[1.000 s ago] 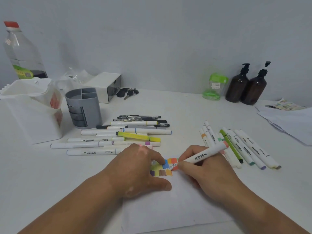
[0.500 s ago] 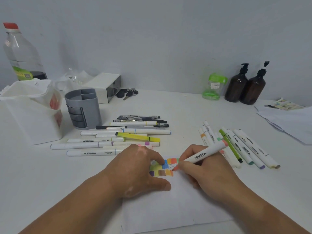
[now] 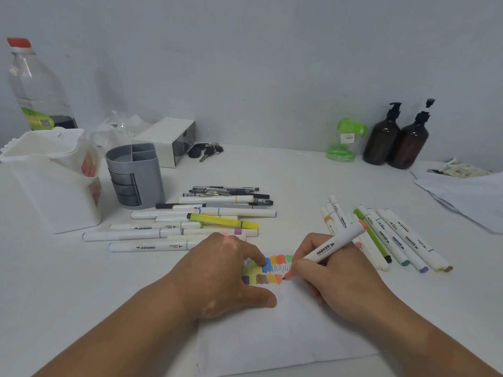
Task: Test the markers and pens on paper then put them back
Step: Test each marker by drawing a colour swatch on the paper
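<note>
At the near centre of the white table [image 3: 299, 175]: right hand [image 3: 334, 276], fingers and thumb pinched round a white coral-tipped marker [image 3: 333, 244], barrel slanting up to the far right, tip touching the paper [image 3: 285, 336] at the right end of the lower row of colour swatches [image 3: 268, 277].

Left hand [image 3: 217, 270]: fingers relaxed, resting flat on the paper's left part, index fingertip at the blue swatch, holding nothing.

Far left of the hands: heap of capped markers and pens [image 3: 190, 221], lying crosswise. Right of the hands: second row of markers [image 3: 389, 238], fanned, just beside the held one.

Behind the heap: grey pen holder [image 3: 134, 175], upright, compartments showing no pens; white tub [image 3: 51, 183] on its left.

Far edge: clear bottle [image 3: 35, 85], white box [image 3: 168, 140], keys [image 3: 206, 152], green jar [image 3: 344, 140], two amber pump bottles [image 3: 394, 140]. Far right: loose papers [image 3: 468, 197].
</note>
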`<action>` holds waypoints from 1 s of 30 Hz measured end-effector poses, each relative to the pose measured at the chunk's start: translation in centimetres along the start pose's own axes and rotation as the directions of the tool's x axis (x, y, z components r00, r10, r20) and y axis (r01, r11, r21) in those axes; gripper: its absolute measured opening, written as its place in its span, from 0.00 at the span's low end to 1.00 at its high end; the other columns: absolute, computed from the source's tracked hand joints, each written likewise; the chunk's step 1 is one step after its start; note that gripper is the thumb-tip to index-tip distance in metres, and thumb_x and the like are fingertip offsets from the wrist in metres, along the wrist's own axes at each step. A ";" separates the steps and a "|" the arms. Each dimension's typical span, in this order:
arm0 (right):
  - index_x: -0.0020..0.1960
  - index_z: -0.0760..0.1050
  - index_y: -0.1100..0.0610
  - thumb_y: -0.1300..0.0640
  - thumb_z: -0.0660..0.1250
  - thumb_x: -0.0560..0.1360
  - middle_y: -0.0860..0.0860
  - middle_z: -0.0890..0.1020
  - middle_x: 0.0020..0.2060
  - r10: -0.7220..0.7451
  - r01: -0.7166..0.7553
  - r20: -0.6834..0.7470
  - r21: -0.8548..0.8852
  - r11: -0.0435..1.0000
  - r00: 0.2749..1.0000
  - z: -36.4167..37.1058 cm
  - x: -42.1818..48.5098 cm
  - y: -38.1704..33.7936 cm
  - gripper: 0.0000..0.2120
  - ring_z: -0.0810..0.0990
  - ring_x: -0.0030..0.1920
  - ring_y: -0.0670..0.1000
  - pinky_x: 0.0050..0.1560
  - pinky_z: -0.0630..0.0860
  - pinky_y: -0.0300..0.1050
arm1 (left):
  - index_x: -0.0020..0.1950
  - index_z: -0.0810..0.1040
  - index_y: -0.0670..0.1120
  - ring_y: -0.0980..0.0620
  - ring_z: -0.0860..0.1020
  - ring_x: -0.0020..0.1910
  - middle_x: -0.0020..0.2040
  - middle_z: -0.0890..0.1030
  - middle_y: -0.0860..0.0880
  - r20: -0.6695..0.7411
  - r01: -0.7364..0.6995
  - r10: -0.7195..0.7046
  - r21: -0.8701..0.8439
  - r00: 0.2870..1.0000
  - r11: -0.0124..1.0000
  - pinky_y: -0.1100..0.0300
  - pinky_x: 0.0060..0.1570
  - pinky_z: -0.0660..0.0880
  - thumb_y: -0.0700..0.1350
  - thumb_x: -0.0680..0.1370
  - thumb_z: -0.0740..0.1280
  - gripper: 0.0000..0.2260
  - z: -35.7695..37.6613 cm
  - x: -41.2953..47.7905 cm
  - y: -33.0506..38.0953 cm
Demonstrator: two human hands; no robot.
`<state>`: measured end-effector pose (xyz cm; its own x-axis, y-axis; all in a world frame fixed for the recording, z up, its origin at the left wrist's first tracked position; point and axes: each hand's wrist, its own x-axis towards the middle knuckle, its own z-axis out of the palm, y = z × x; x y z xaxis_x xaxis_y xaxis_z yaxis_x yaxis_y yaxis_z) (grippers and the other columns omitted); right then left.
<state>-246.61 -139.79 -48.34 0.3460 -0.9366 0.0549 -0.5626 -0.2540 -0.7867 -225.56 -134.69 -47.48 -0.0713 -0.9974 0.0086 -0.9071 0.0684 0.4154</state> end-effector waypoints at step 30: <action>0.38 0.82 0.56 0.61 0.70 0.69 0.58 0.79 0.30 -0.090 0.109 -0.069 0.791 0.602 0.994 -2.3 0.9 -0.4 0.03 0.74 0.27 0.52 0.26 0.72 0.43 | 0.54 0.81 0.64 0.45 0.80 0.48 0.46 0.85 0.51 -0.188 -0.058 -0.080 -0.627 0.979 0.777 0.42 0.48 0.81 0.54 0.77 0.71 0.07 -0.8 0.3 -0.3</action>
<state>-247.77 -141.06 -46.57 0.3426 -0.9244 0.1678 0.2926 -0.0647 -0.9540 -224.96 -134.98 -46.88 0.0806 -0.9859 0.1469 -0.4404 0.0969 0.8925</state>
